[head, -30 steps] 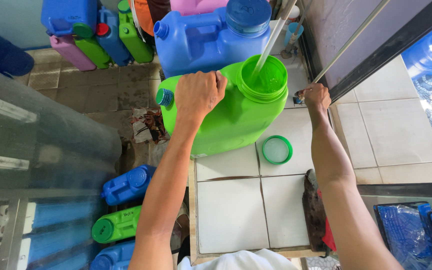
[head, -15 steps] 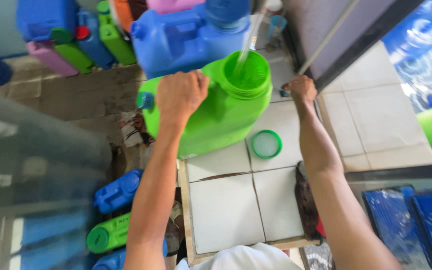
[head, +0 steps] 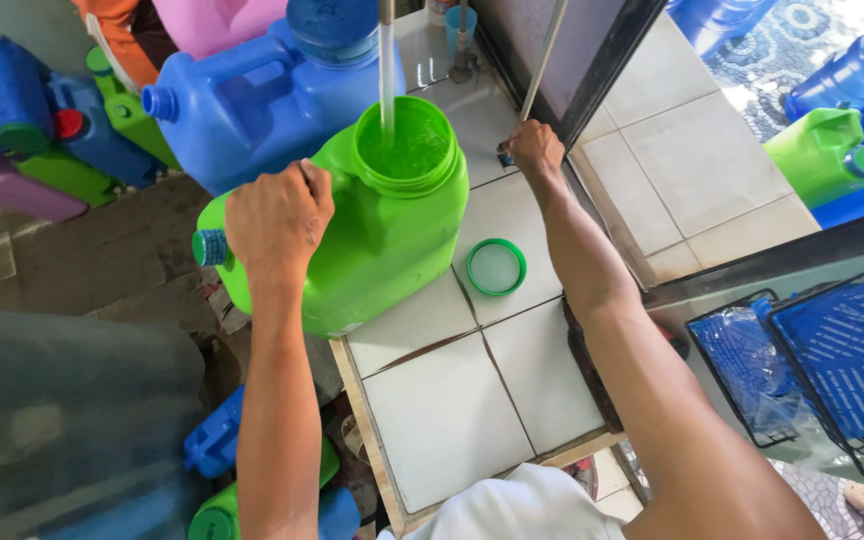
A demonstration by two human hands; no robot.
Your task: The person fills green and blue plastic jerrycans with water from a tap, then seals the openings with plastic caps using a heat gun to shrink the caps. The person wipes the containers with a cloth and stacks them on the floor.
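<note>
Green jug (head: 372,240) amid blue jugs (head: 262,100); lid (head: 496,267) beside

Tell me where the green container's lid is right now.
In the head view, the round green lid lies flat on the white tiled counter, just right of the green container and left of the right forearm.

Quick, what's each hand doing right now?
Left hand: closed on the green jug.
Right hand: closed around something small by the counter edge; cannot tell what.

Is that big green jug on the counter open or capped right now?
Open. The green jug has its wide mouth uncovered, a stream of water falls into it, and its green lid lies apart on the tiled counter.
</note>
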